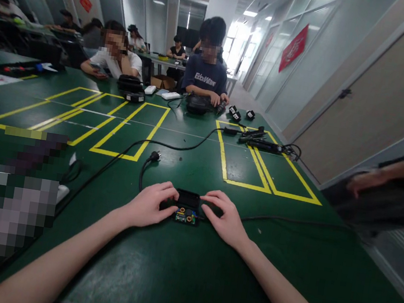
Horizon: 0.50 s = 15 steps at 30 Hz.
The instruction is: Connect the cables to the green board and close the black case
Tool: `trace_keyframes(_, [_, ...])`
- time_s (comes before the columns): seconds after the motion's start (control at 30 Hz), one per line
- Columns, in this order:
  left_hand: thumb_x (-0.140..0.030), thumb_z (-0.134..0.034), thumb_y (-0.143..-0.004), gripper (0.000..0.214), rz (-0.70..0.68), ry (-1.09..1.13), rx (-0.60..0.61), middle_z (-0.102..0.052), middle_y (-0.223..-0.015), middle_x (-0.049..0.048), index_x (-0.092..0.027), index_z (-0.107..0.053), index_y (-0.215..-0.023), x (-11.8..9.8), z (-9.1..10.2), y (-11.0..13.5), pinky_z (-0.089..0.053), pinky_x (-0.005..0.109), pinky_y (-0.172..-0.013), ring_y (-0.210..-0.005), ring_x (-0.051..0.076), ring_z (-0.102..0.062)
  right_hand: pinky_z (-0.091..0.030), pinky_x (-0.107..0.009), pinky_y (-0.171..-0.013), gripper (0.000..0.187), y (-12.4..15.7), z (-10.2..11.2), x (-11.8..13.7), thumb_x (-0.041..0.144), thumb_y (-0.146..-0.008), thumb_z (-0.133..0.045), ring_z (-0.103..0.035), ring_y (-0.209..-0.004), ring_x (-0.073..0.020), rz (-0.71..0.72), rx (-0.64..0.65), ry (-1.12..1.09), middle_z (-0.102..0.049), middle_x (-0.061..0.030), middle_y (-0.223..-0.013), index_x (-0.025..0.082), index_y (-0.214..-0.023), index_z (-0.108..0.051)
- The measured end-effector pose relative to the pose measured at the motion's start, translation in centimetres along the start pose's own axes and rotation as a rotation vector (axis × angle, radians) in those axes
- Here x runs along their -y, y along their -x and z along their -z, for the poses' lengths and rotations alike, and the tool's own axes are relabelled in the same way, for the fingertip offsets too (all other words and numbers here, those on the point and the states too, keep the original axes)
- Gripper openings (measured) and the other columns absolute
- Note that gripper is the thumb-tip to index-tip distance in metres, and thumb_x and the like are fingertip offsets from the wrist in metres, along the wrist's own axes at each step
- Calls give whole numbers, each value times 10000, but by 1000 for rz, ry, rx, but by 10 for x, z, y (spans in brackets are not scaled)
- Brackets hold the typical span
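Note:
In the middle of the head view an opened black power adapter (pixel 188 199) lies on the green table. Its lid half is turned away from me, and the nearer half shows a circuit board (pixel 186 216) with copper-coloured coils. My left hand (pixel 154 204) grips the adapter's left side, thumb by the board and fingers at the lid. On the right side, my right hand (pixel 223 217) holds the lid's corner with its fingertips, thumb close to the board. A black cord with a plug (pixel 154 156) curves behind my left hand, and another cable (pixel 290 220) runs off to the right.
Yellow tape (pixel 248 186) marks rectangles on the table (pixel 182 280). Dark tools (pixel 259 139) and a cable lie at the back right. Across the table a person (pixel 206 71) handles a dark object near a black case (pixel 198 104). Another person's hand (pixel 362 183) hangs at the right.

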State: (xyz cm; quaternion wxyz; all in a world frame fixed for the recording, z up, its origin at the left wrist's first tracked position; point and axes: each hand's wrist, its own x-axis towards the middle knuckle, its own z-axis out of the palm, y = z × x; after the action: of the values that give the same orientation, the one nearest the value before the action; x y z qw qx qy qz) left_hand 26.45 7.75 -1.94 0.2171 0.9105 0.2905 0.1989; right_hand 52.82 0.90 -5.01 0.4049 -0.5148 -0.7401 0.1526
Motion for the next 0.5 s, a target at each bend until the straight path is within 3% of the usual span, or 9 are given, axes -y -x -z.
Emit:
trace_keyframes(0.13, [-359, -668, -910, 343, 60, -61, -47, -655, -1136, 94, -190, -642, -1207, 6, -2, -1, -531, 426, -936, -1051, 277, -619, -513, -552, -1014, 250, 0, -8, -4, 296, -946, -656, -588, -1207, -324, -39, 17, 146, -696, -133, -1254, 230, -1162, -765])
trace_keyframes(0.23, [-342, -649, -939, 379, 72, -6, -32, -669, -1170, 106, -183, -660, -1283, 7, -5, -1, -536, 415, -968, -1070, 268, -635, -520, -523, -996, 201, 1, -11, -3, 279, -935, -661, -627, -1156, -305, -106, 36, 81, -728, -123, -1209, 221, -1092, -772])
trace_keyframes(0.4, [-258, -623, -966, 193, 70, 108, 1, -710, -1060, 60, -210, -772, -1079, 2, -7, -3, -547, 309, -893, -965, 206, -683, -556, -351, -765, 363, 0, -15, 1, 298, -848, -721, -694, -856, -214, -360, -9, -207, -762, -69, -966, 196, -1196, -726])
trace_keyframes(0.5, [-240, -615, -975, 177, 36, 101, 5, -724, -1016, 54, -207, -788, -987, 1, -8, -3, -542, 303, -909, -974, 201, -683, -537, -293, -693, 412, 0, -16, 2, 296, -806, -732, -688, -802, -175, -414, -10, -383, -750, -54, -941, 184, -1202, -711])
